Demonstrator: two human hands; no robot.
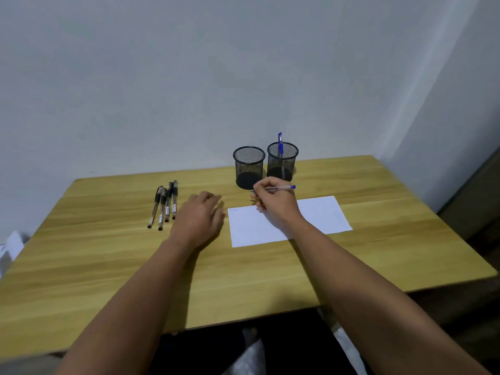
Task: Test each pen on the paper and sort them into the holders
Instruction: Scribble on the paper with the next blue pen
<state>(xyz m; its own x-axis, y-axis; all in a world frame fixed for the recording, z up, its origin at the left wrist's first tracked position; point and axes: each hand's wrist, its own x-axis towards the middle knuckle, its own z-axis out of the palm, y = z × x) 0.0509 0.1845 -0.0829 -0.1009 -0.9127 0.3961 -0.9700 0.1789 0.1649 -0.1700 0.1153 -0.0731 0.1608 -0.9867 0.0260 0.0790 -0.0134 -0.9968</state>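
From the head view, two black mesh holders stand side by side near the far edge of the wooden table, close together; whether they touch cannot be told. The left holder shows only its dark base through the mesh — nothing stands in it. The right holder has one blue capped pen upright in it, its cap and clip rising above the rim.

The right hand is curled around a clear pen with a blue end. The barrel runs nearly level out of the fist to the right, the blue end pointing away from the thumb side; the writing tip is hidden among the fingers. The hand sits over the far left part of the paper, just in front of the left holder. The paper is a white sheet lying flat, right of the table's middle; any marks on it are too faint to read.

The left hand lies palm down on the table, fingers loosely bent and holding nothing, just left of the paper's edge and apart from it.

Four dark pens lie in a tight row left of that hand, roughly parallel, tips toward the person. They carry small pale labels on the barrels — the print is too small to read.
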